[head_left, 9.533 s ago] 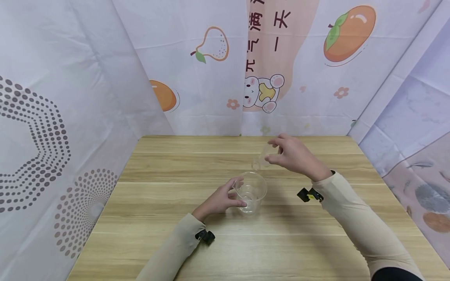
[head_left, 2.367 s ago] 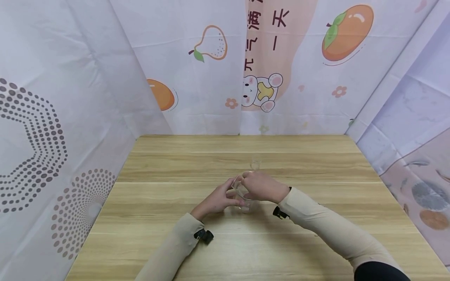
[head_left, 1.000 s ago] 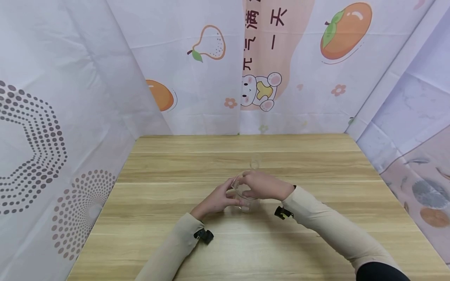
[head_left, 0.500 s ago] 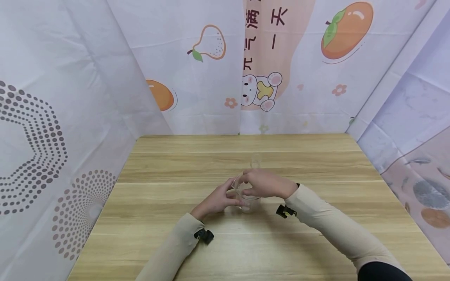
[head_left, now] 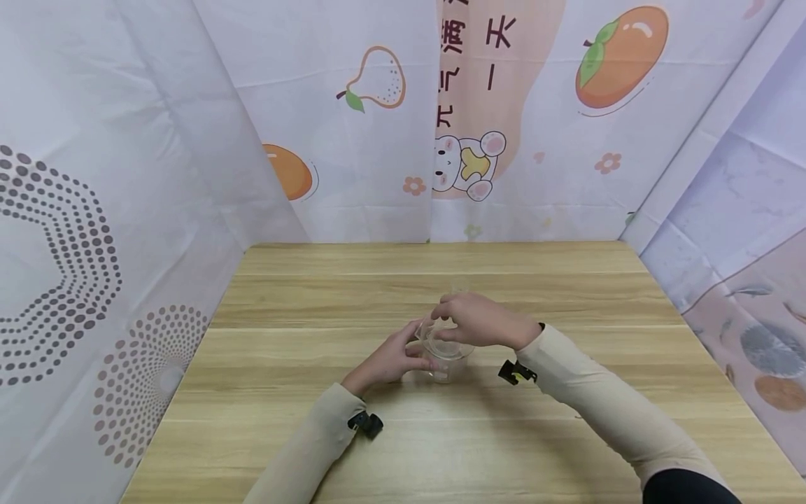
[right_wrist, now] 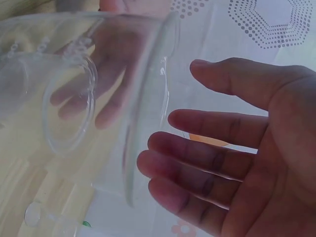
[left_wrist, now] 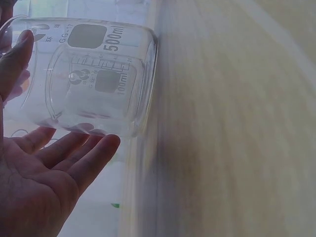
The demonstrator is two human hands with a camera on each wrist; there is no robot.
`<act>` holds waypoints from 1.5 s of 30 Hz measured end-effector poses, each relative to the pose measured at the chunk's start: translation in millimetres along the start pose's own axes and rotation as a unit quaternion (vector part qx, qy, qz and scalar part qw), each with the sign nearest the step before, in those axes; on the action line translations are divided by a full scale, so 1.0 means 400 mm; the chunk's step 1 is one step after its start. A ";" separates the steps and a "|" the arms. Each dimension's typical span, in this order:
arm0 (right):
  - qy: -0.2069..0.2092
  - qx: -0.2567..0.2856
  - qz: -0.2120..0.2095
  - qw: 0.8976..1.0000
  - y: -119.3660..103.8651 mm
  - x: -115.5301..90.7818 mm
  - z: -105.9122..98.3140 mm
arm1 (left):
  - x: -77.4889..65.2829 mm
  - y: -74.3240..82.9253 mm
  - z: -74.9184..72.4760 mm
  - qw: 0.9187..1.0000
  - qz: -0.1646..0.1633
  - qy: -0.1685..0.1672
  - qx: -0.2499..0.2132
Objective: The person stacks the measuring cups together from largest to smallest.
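Note:
A clear glass beaker (head_left: 457,367) marked 500 ml stands upright on the wooden table. Inside it sits a smaller glass beaker (left_wrist: 98,94), marked 100 ml in the left wrist view. My left hand (head_left: 389,358) holds the large beaker from its left side, thumb on one side of the wall and fingers on the other. Just above and right of the rim is my right hand (head_left: 485,322). In the right wrist view its fingers (right_wrist: 207,126) are spread and loosely bent beside the rim, with nothing between them.
Behind the large beaker stands another small clear glass vessel (head_left: 459,288), faint and partly hidden by my right hand. The wooden table (head_left: 315,287) is bordered by printed curtains (head_left: 352,168) at the back and both sides.
Earlier my right hand held a clear glass thing above the large beaker, then reached into its mouth. Now it has let go and risen up and right. My left hand stays put.

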State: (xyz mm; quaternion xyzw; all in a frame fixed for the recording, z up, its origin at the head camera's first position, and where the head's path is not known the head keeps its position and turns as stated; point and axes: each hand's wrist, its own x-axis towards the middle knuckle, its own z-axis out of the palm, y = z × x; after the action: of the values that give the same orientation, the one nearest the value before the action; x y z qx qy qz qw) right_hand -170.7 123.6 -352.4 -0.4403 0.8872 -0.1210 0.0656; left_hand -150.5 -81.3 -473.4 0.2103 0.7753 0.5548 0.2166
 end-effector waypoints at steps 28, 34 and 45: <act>0.047 0.002 0.079 0.996 0.029 0.004 -0.047 | 0.004 -0.003 0.000 1.000 -0.004 -0.005 -0.014; 0.052 0.004 0.092 0.994 0.042 0.006 -0.053 | 0.005 -0.006 -0.001 1.000 -0.003 -0.006 -0.012; 0.054 0.007 0.114 0.992 0.073 0.011 -0.054 | 0.005 -0.003 0.000 1.000 -0.001 -0.002 -0.016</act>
State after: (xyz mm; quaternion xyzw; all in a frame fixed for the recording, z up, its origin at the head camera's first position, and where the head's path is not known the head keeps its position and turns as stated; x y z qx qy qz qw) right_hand -200.4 140.3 -339.4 -0.3287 0.9330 -0.1422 0.0344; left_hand -152.1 -80.5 -474.9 0.2070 0.7660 0.5665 0.2225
